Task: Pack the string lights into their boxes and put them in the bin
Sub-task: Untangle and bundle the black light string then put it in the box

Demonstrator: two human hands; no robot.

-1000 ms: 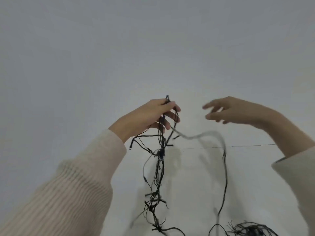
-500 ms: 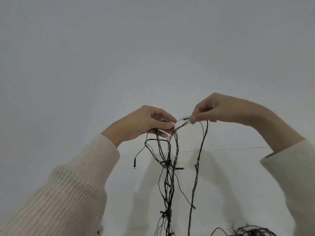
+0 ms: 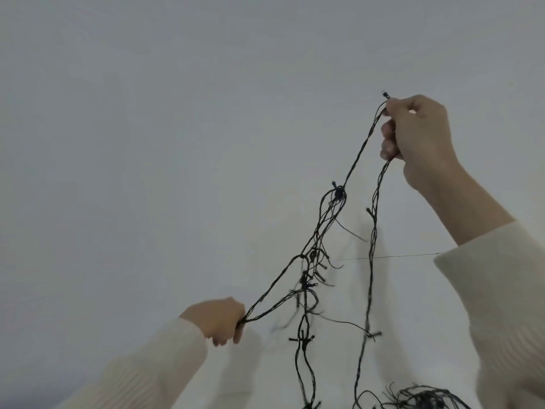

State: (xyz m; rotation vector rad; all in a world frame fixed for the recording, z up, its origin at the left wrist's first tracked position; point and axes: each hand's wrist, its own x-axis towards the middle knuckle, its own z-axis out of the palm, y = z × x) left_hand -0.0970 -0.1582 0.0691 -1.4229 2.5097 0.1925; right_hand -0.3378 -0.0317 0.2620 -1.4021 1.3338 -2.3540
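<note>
Low on the left we see the left hand (image 3: 216, 318), cream ribbed sleeve (image 3: 141, 367) behind it, fist closed around two dark strands of the string lights (image 3: 306, 286). Those strands run up and right from the fist into a tangled knot of wire and small bulbs near the middle. From the knot we follow a twisted run up to the right hand (image 3: 415, 137), raised high on the right, fingers curled and pinching the wire near its end, a small tip poking out above the thumb. A second strand drops from under that hand almost straight down, past a couple of bulbs, toward the bottom edge. More loops hang from the tangle down the centre and go out of frame. At bottom right we see a loose dark heap (image 3: 424, 399) of the same wire lying on the white surface (image 3: 413, 305). A plain grey-white wall (image 3: 177, 113) fills the background, and shadows of the wires fall on the surface.
</note>
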